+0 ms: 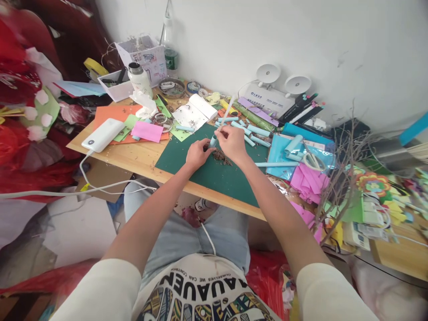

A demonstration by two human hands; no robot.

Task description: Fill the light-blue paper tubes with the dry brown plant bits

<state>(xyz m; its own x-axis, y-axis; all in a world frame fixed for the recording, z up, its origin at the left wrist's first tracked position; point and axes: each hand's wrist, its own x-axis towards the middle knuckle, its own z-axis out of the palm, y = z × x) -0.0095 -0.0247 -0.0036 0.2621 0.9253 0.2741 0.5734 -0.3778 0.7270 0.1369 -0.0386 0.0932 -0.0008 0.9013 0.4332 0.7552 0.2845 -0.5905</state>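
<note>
My left hand (pixel 198 154) is closed round a short, upright light blue paper tube (pixel 213 141) over the dark green cutting mat (pixel 180 156). Close beside it, my right hand (pixel 233 141) pinches a thin, translucent white stick (pixel 229 108) that slants up and away. The stick's lower end is hidden by the fingers, so I cannot tell whether it is inside the tube. Below the hands lies a small heap of brown, dry plant bits (pixel 222 156). Several more light blue paper tubes (pixel 260 131) lie just beyond my right hand.
A white power bank (pixel 103 134) with a cable lies on the left. Scissors (pixel 313 161) rest on a blue packet at the right, near pink crepe paper (pixel 309 183) and dry twigs (pixel 344 187). A white bottle (pixel 140 80) and a white router (pixel 269 100) stand at the back.
</note>
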